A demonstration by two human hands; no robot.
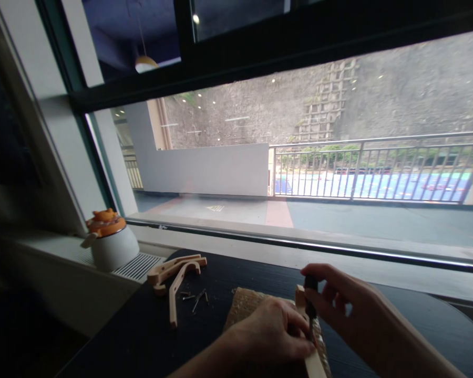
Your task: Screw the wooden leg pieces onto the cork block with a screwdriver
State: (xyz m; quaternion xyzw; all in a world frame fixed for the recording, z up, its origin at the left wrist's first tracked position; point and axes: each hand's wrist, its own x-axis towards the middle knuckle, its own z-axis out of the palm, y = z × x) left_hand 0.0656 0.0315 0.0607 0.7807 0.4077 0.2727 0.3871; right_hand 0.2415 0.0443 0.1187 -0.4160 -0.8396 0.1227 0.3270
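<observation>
My left hand (266, 333) is closed around a light wooden piece (309, 341) that stands up near the bottom middle. My right hand (339, 307) grips a dark-handled tool (310, 299), probably a screwdriver, held upright against the top of that wooden piece. Both hands hover over a woven mat (244, 304) on the dark table (142, 336). Left of the hands lie curved wooden parts (175, 275) and several small screws (197, 298).
A white mug with an orange cat-shaped lid (110, 239) sits on the windowsill by a vent grille (137, 265). A large window (299, 157) runs along the far side, showing a railing and a wall outside.
</observation>
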